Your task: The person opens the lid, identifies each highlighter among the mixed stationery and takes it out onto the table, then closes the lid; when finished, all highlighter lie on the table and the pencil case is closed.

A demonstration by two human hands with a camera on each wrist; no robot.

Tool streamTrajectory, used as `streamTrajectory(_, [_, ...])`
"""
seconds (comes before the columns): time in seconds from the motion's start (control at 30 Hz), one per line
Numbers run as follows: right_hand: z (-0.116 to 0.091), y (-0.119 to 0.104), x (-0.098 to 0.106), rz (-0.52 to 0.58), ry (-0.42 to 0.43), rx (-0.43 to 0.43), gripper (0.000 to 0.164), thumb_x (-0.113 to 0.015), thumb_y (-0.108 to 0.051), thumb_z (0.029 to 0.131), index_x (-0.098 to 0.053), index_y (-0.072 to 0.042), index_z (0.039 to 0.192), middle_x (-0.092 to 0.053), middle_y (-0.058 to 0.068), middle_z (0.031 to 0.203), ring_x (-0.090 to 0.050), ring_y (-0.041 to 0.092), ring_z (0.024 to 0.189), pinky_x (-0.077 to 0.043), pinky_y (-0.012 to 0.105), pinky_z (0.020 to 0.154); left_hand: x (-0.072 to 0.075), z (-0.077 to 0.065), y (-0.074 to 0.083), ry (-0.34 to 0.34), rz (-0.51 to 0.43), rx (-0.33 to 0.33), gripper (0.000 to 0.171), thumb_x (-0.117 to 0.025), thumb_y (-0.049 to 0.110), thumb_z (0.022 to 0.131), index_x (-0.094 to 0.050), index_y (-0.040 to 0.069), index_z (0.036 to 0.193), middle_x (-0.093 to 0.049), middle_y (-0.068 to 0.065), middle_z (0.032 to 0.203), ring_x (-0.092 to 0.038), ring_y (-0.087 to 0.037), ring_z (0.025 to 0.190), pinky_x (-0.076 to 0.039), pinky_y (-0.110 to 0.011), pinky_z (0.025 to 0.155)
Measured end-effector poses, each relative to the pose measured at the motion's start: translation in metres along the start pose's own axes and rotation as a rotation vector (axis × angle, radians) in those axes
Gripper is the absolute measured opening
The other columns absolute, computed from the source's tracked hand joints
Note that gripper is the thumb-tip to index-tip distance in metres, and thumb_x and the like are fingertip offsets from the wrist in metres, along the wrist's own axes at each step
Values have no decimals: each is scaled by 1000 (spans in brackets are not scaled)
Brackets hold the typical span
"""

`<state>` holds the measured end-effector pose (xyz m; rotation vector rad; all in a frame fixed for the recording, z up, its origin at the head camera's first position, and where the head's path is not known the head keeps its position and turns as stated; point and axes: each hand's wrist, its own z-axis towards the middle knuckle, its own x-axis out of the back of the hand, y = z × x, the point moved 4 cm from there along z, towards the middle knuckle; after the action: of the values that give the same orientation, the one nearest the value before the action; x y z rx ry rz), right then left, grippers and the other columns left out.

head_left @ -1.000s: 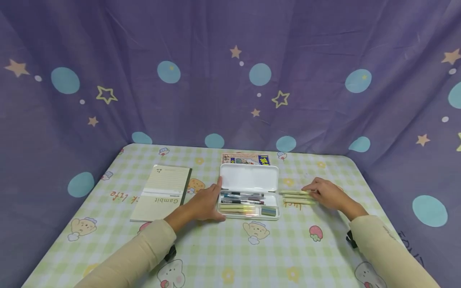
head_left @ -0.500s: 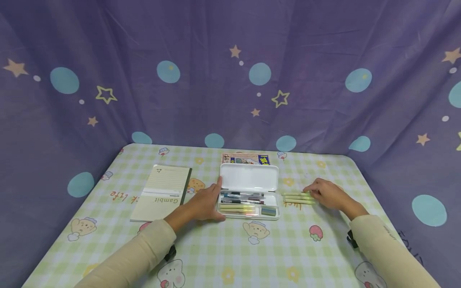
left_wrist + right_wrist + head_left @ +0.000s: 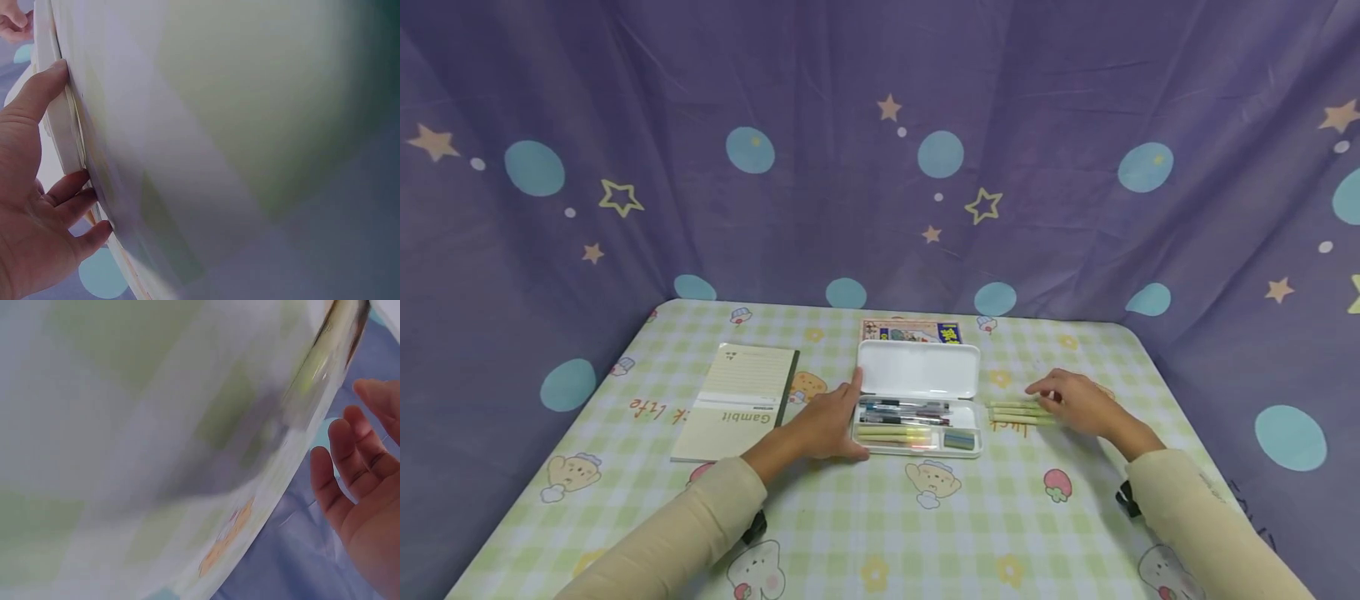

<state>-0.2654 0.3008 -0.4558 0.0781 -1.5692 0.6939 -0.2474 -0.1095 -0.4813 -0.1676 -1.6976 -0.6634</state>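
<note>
An opened white pencil case (image 3: pixel 917 368) lies mid-table in the head view, its lid folded back. Inside are several dark pens (image 3: pixel 904 411), pale yellow pens (image 3: pixel 891 434) and a blue-grey block (image 3: pixel 958 440). My left hand (image 3: pixel 831 423) touches the case's left end, fingers spread, the thumb at the near corner. To the right lie pale yellow-green pens (image 3: pixel 1017 413) side by side. My right hand (image 3: pixel 1078 402) is over their right ends, partly hiding them. In the right wrist view, the right fingers (image 3: pixel 342 440) are loosely bent with nothing between them.
A cream notebook (image 3: pixel 737 404) lies left of the case. Behind the raised lid, a printed colourful sheet or booklet (image 3: pixel 910 330) shows partly. The checked tablecloth (image 3: pixel 970 533) covers the table, and a purple curtain (image 3: pixel 850 217) hangs behind.
The pale pens on the right shifted slightly right, away from the case, early on. My right hand has since lifted slightly off them. The left hand has stayed at the case.
</note>
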Motion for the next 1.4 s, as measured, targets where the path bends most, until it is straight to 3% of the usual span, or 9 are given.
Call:
streamTrajectory(0.3, [7, -24, -8, -18, 8, 74, 23, -65, -10, 98, -75, -11, 118, -68, -3, 97, -63, 11, 87, -53, 35, 77, 0, 0, 0, 13, 5, -7, 142, -88, 59, 69, 1, 1, 163, -52, -22, 145, -63, -36, 117, -48, -49, 106])
streamTrajectory(0.9, [29, -71, -26, 71, -34, 157, 24, -66, -10, 98, -75, -9, 120, -68, -4, 95, -49, 1, 75, -46, 24, 69, 1, -2, 1, 8, -7, -10, 142, -88, 58, 69, 1, 0, 163, -52, -22, 146, -62, -37, 120, -48, -49, 106])
streamTrajectory(1.23, [40, -97, -38, 61, -31, 262, 24, -66, -9, 96, -76, -11, 118, -72, 0, 100, -61, 7, 88, -53, 31, 80, 2, -2, 0, 21, -5, -14, 141, -89, 57, 68, -1, -1, 163, -52, -23, 145, -63, -38, 118, -49, -49, 105])
streamTrajectory(1.4, [46, -109, -43, 62, -60, 280, 25, -66, -11, 97, -76, -14, 120, -71, -1, 99, -61, 6, 85, -54, 32, 81, 2, -2, 1, 14, -2, -14, 141, -88, 57, 69, 0, -1, 162, -52, -23, 146, -62, -37, 119, -49, -49, 105])
